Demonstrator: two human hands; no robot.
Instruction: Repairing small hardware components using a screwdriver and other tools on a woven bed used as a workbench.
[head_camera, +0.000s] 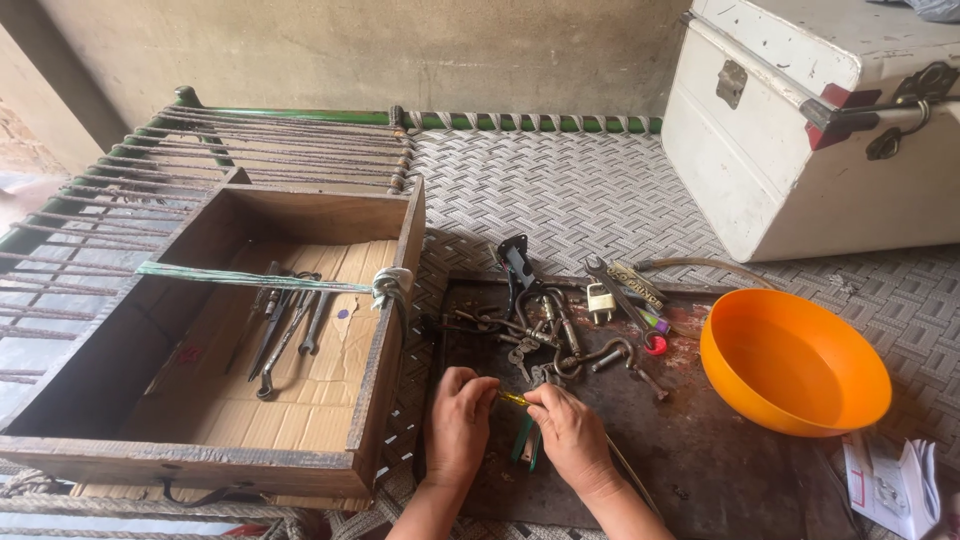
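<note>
From the head camera I see both hands low over a dark metal sheet (700, 455) that lies on a woven cot (600, 190). My left hand (458, 420) and right hand (570, 432) meet over the near part of the sheet, and both grips are closed on a small yellow rod (513, 398) held between the fingertips. Just below the rod, against the right hand, a green-handled tool (527, 447) rests on the sheet. Beyond the hands, toward the far edge of the sheet, lies a pile of keys and hooks (545, 335), with a small padlock (600, 300) and a wrench (612, 285) at its right. An orange bowl (795, 365) sits at the right edge of the sheet. Left of the sheet stands a wooden box (390, 330) lined with cardboard, holding pliers (285, 325). A white metal trunk (790, 130) stands behind the bowl.
</note>
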